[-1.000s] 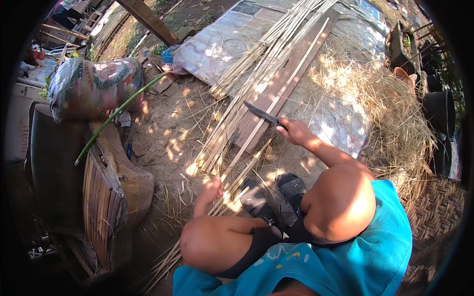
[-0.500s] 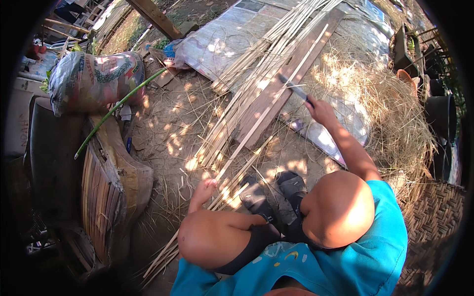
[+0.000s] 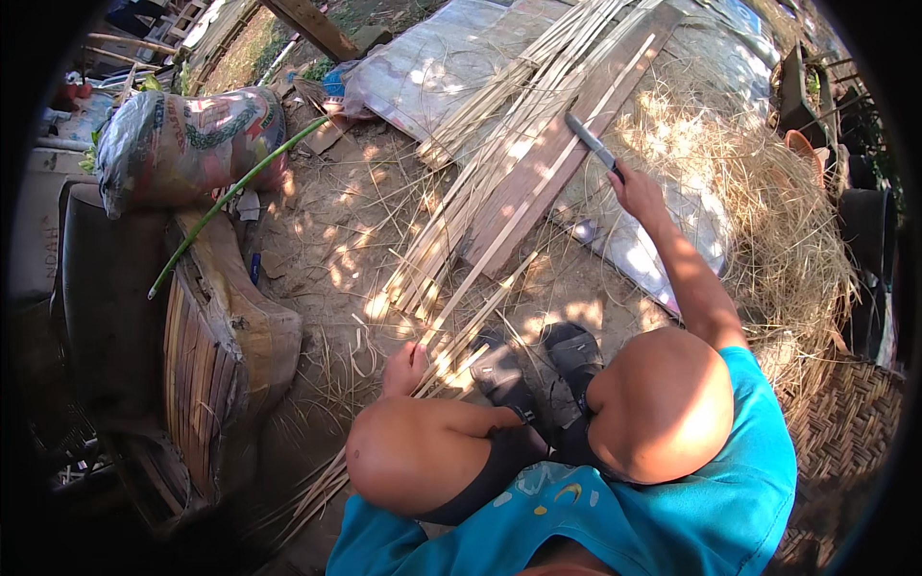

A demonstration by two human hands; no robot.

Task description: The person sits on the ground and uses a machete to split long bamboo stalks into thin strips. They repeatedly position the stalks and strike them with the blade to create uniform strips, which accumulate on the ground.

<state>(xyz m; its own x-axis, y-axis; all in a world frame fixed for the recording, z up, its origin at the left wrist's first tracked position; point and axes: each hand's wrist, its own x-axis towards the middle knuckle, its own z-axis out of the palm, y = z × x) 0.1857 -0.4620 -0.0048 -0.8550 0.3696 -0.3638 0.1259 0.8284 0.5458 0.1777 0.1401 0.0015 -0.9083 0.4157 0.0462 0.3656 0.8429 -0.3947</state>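
Note:
My left hand [image 3: 404, 370], beside my left knee, is closed on the near end of a long pale bamboo strip [image 3: 492, 266]. The strip runs away from me along a brown wooden plank [image 3: 501, 228]. In my right hand [image 3: 638, 195] is the dark handle of a knife [image 3: 593, 143]. Its blade points to the far left and lies across or just over the strip; contact cannot be made out. More split bamboo strips [image 3: 471, 206] lie in a bundle along the plank's left side. Several shorter strips [image 3: 477, 336] lie near my feet.
Dry shavings [image 3: 768, 211] are heaped at the right, on and beside a pale sheet [image 3: 423, 82]. At left are a stuffed sack [image 3: 192, 144], a green stalk [image 3: 235, 192] and a curved wooden piece [image 3: 259, 331]. Woven matting [image 3: 845, 422] lies at lower right.
My right hand and the knife have moved farther away along the strip and slightly right. My left hand keeps hold of the near end. The whole view has shifted a little.

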